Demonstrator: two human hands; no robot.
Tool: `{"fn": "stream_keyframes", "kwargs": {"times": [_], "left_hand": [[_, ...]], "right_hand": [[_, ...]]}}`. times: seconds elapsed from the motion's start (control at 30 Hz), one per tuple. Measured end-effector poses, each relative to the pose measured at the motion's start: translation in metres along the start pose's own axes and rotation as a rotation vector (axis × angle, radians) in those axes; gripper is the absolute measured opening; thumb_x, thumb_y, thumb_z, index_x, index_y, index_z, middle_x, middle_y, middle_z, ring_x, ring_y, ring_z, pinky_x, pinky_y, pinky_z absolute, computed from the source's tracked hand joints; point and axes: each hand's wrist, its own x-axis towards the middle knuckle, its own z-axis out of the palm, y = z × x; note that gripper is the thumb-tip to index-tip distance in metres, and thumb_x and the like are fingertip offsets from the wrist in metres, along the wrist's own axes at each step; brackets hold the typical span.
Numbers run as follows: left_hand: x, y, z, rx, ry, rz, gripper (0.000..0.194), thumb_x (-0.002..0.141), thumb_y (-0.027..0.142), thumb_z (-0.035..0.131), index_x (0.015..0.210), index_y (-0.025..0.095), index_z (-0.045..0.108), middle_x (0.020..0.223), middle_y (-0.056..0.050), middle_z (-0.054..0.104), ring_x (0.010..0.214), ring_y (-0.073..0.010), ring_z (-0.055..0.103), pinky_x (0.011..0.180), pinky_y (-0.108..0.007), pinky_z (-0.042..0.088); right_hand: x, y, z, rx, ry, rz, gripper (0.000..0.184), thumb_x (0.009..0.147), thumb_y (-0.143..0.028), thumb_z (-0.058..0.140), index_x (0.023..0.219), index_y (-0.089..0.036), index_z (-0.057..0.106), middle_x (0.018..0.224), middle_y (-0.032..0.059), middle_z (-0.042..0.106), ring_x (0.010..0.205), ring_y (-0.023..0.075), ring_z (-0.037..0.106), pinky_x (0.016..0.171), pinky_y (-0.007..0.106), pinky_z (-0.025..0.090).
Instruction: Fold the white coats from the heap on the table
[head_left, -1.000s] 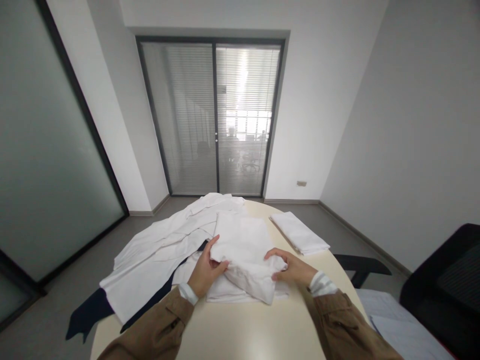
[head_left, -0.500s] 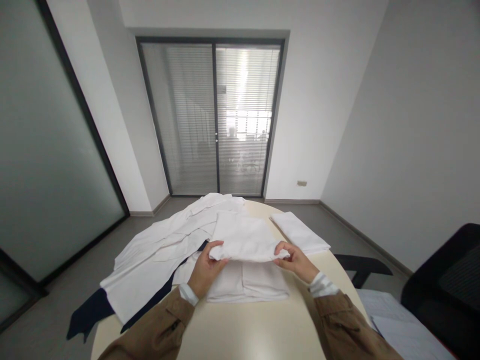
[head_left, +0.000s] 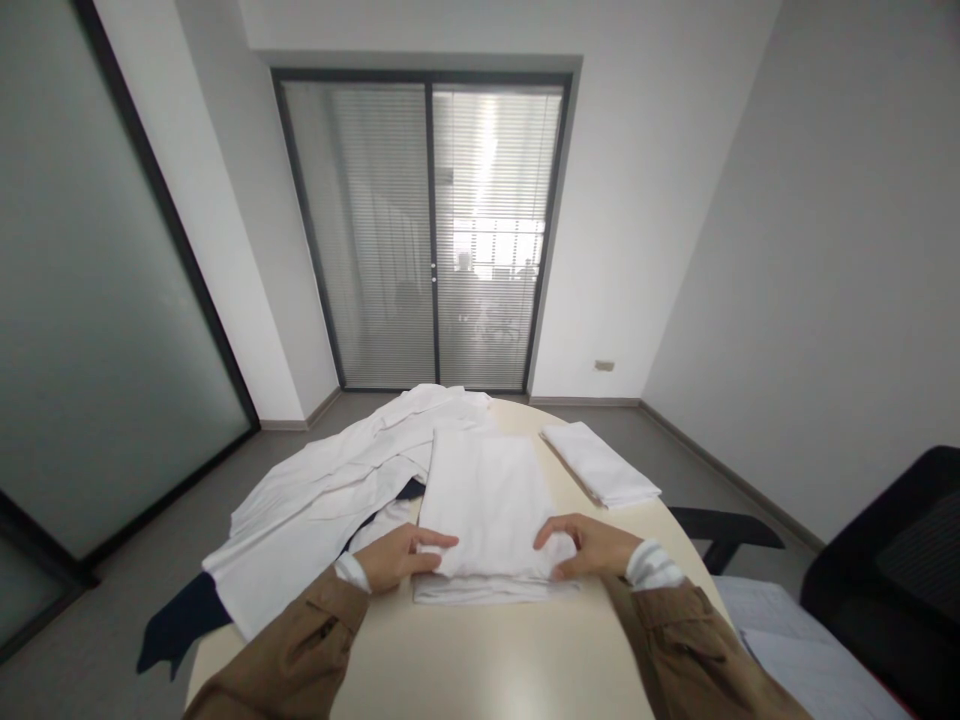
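A white garment (head_left: 484,500), folded into a long rectangle, lies on the round cream table (head_left: 487,660) in front of me. My left hand (head_left: 397,558) pinches its near left corner, thumb on top. My right hand (head_left: 585,545) grips the near right corner the same way. The folded edge rests low, on the layers beneath it. Both sleeves are brown with striped white cuffs.
A heap of unfolded white garments (head_left: 322,500) over a dark navy cloth (head_left: 176,625) covers the table's left side. A small folded white piece (head_left: 600,465) lies at the far right. A black chair (head_left: 885,580) stands at right, with glass doors behind the table.
Both hands carried the lifted near fold away from me, then back down toward me. The garment now lies flatter and neater, and my hands sit lower at its near corners.
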Motion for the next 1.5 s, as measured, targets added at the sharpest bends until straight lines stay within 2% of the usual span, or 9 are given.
{"fn": "stream_keyframes", "kwargs": {"times": [0.2, 0.43, 0.63, 0.77, 0.93, 1.07, 1.2, 1.33, 1.5], "left_hand": [[-0.013, 0.004, -0.005, -0.051, -0.192, -0.004, 0.072, 0.068, 0.051, 0.073, 0.134, 0.025, 0.060, 0.067, 0.005, 0.065, 0.062, -0.0156, 0.051, 0.059, -0.021, 0.039], [-0.016, -0.003, -0.004, 0.051, -0.076, 0.116, 0.058, 0.068, 0.045, 0.074, 0.122, 0.027, 0.069, 0.103, -0.001, 0.072, 0.090, -0.0232, 0.062, 0.074, -0.024, 0.046], [-0.017, 0.002, -0.008, 0.120, -0.134, 0.027, 0.048, 0.087, 0.052, 0.054, 0.123, 0.024, 0.069, 0.074, -0.002, 0.073, 0.051, -0.0124, 0.048, 0.050, -0.021, 0.032], [-0.017, 0.004, -0.005, 0.052, -0.256, -0.067, 0.060, 0.082, 0.051, 0.062, 0.133, 0.020, 0.061, 0.059, 0.000, 0.069, 0.038, -0.0091, 0.034, 0.041, -0.020, 0.021], [-0.019, 0.006, -0.007, 0.032, -0.344, -0.138, 0.056, 0.081, 0.057, 0.060, 0.117, 0.015, 0.071, 0.047, 0.001, 0.063, 0.038, -0.0119, 0.045, 0.044, -0.020, 0.036], [-0.008, 0.023, -0.009, 0.223, -0.083, 0.001, 0.048, 0.090, 0.054, 0.049, 0.083, 0.015, 0.078, 0.052, -0.002, 0.065, 0.046, -0.0125, 0.054, 0.052, -0.021, 0.043], [0.018, 0.036, 0.008, 0.355, 0.290, 0.291, 0.044, 0.094, 0.046, 0.046, 0.124, 0.020, 0.066, 0.123, -0.009, 0.068, 0.110, -0.0227, 0.063, 0.097, -0.034, 0.047], [0.031, 0.023, 0.042, 0.658, 0.163, 0.417, 0.074, 0.087, 0.051, 0.058, 0.152, 0.029, 0.031, 0.163, -0.008, 0.016, 0.149, -0.0357, 0.012, 0.117, -0.059, 0.018], [0.019, 0.018, 0.069, 0.781, 0.075, 0.400, 0.078, 0.089, 0.054, 0.054, 0.155, 0.032, 0.020, 0.164, -0.010, 0.008, 0.148, -0.0408, 0.002, 0.115, -0.068, 0.010]], "right_hand": [[-0.002, -0.005, 0.003, -0.102, -0.060, 0.087, 0.056, 0.058, -0.040, 0.084, 0.109, -0.023, 0.067, 0.083, -0.0022, 0.060, 0.075, 0.0159, 0.055, 0.064, 0.023, 0.043], [-0.007, -0.005, -0.001, -0.176, -0.021, 0.107, 0.053, 0.062, -0.050, 0.081, 0.105, -0.021, 0.069, 0.069, -0.0046, 0.051, 0.065, 0.0122, 0.047, 0.057, 0.022, 0.035], [-0.013, -0.020, -0.012, -0.425, 0.232, 0.196, 0.043, 0.076, -0.057, 0.067, 0.066, -0.015, 0.070, 0.058, 0.0006, 0.054, 0.058, 0.0136, 0.047, 0.056, 0.026, 0.036], [0.006, -0.037, 0.011, -0.576, 0.506, -0.083, 0.045, 0.087, -0.055, 0.056, 0.109, -0.019, 0.071, 0.107, 0.0124, 0.069, 0.100, 0.0267, 0.061, 0.092, 0.039, 0.046], [0.029, -0.027, 0.053, -0.650, 0.219, -0.130, 0.071, 0.090, -0.065, 0.045, 0.152, -0.033, 0.030, 0.163, 0.0073, 0.018, 0.149, 0.0356, 0.008, 0.118, 0.060, 0.009], [0.033, -0.015, 0.064, -0.682, 0.125, -0.042, 0.070, 0.091, -0.069, 0.037, 0.153, -0.039, 0.023, 0.164, 0.0037, 0.006, 0.150, 0.0350, -0.002, 0.117, 0.061, 0.002], [0.027, -0.017, 0.068, -0.698, 0.101, -0.008, 0.070, 0.090, -0.071, 0.035, 0.152, -0.041, 0.021, 0.165, 0.0030, 0.003, 0.150, 0.0349, -0.004, 0.117, 0.062, 0.002], [0.013, -0.031, 0.070, -0.697, 0.074, 0.034, 0.075, 0.087, -0.069, 0.044, 0.152, -0.037, 0.026, 0.164, 0.0076, 0.014, 0.149, 0.0372, 0.006, 0.116, 0.062, 0.011], [0.010, -0.067, 0.045, -0.685, 0.053, 0.024, 0.040, 0.093, -0.042, 0.043, 0.119, -0.022, 0.065, 0.123, 0.0138, 0.065, 0.115, 0.0303, 0.059, 0.099, 0.046, 0.044]]}}
